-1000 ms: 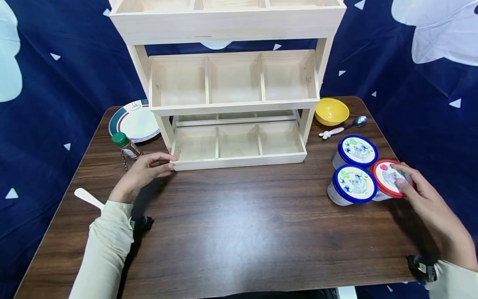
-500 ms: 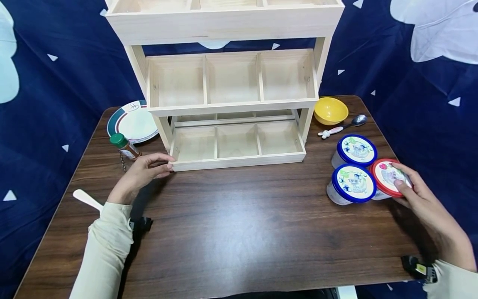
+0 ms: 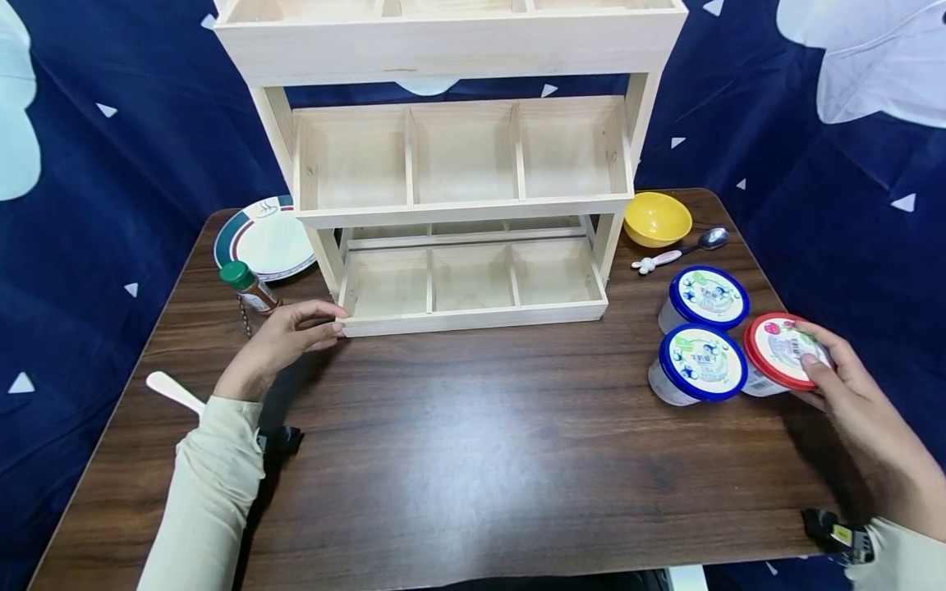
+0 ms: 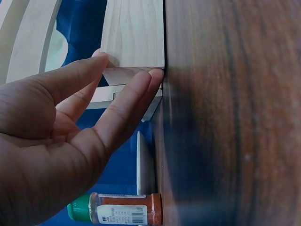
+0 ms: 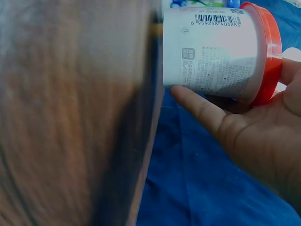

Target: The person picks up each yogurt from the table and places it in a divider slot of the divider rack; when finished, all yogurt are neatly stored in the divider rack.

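On the right, my right hand (image 3: 850, 386) grips a white tub with a red lid (image 3: 785, 351), its label showing a berry picture. The right wrist view shows the tub's barcoded side (image 5: 211, 52), with one finger along it. Two blue-lidded tubs (image 3: 702, 363) stand just left of it. My left hand (image 3: 284, 341) touches the front left corner of the bottom tray (image 3: 473, 320) of a wooden shelf. Seen from the left wrist, the fingertips rest against the tray's end (image 4: 134, 61), with the fingers fairly straight.
The tiered shelf (image 3: 451, 53) rises at the back. Left of it lie a plate (image 3: 273, 246), a green-capped spice jar (image 3: 250, 287) and a white handle (image 3: 174, 391) partly under the sleeve. A yellow bowl (image 3: 658, 220) and a spoon (image 3: 680, 253) lie on the right.
My right hand has tightened round the red-lidded tub and shifted it slightly right, away from the blue-lidded tubs. The left hand stays at the tray corner.
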The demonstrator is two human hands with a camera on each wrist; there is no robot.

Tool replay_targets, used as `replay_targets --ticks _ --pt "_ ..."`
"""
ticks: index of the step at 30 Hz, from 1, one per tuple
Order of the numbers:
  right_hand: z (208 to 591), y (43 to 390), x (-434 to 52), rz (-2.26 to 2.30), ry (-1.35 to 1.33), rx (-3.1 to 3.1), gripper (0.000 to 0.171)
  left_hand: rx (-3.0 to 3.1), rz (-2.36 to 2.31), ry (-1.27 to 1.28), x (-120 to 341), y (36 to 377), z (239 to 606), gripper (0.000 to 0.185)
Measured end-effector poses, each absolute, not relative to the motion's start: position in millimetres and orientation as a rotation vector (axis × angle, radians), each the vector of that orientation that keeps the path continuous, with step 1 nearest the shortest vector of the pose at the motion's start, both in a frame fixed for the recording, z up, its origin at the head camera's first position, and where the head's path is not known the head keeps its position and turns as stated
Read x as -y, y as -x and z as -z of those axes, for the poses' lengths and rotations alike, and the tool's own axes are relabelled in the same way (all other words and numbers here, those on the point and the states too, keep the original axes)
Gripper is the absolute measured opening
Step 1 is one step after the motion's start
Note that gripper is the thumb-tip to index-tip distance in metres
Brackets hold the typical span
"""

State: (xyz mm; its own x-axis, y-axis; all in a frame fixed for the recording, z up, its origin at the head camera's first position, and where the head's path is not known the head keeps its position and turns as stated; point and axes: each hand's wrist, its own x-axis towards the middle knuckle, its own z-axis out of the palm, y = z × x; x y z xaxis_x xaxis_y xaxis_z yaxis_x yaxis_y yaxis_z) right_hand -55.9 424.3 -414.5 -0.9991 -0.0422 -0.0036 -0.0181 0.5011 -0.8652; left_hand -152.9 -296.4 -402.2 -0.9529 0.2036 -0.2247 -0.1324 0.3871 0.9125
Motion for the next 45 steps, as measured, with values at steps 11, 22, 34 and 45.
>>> replay_targets --ticks 11,22,34,45 --pt "391.9 51.2 -429.5 1.551 -0.031 -2.862 0.055 -2.353 -1.601 -0.06 296.8 156.1 401.5 0.033" --pt "374.2 58.5 -427.9 2.125 0.06 -2.606 0.051 -2.363 -1.58 -0.063 296.0 154.8 397.7 0.031" --pt "354.6 76.1 -405.3 2.297 0.211 -2.442 0.048 -2.362 -1.573 -0.045 295.3 156.0 396.5 0.031" --pt "340.8 87.0 -389.8 1.98 0.164 -2.685 0.05 -2.321 -1.578 -0.017 297.4 153.0 400.7 0.031"
